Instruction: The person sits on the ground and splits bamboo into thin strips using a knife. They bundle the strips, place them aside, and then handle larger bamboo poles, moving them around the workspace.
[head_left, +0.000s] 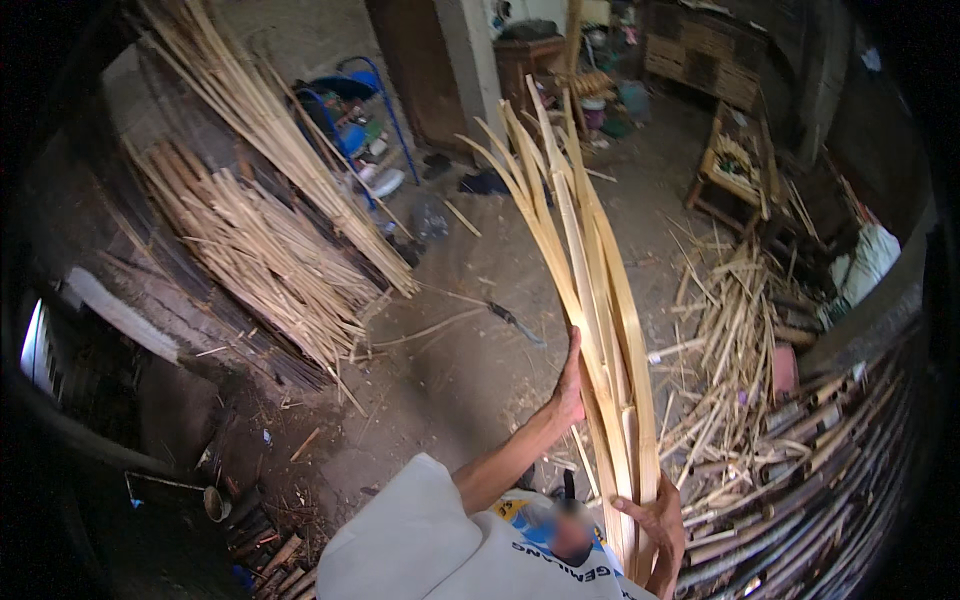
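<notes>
Left grip (571, 388): clasping pale bamboo strips (608, 345) | right grip (658, 522): wrapped round their lower part | loose stick pile (738, 312): right of both grips

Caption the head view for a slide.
Left hand and right hand hold long pale strips above a littered floor.

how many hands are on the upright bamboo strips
2: the left hand against the left side of the bamboo strips, fingers partly hidden; the right hand lower, thumb across their front.
</notes>
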